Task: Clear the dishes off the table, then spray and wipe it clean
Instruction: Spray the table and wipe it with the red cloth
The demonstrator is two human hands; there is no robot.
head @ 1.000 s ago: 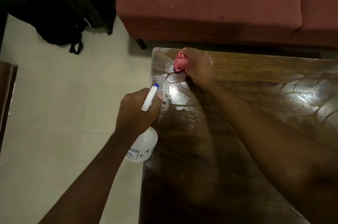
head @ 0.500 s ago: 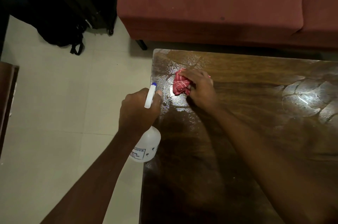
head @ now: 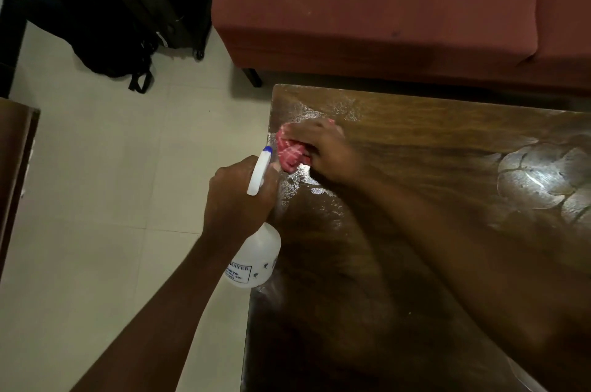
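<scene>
My right grip [head: 326,152] bunches the red cloth [head: 289,153] at the far-left corner of the surface [head: 415,136]. My left grip [head: 238,196] holds the spray bottle [head: 256,260]. I'd press flat and overlap strokes.

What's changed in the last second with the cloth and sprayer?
The right hand, gripping the crumpled red checked cloth, wiped from the dark wooden table's far corner back towards the person. Nothing was picked up or let go. The left hand holds the white plastic spray bottle where it was.
</scene>
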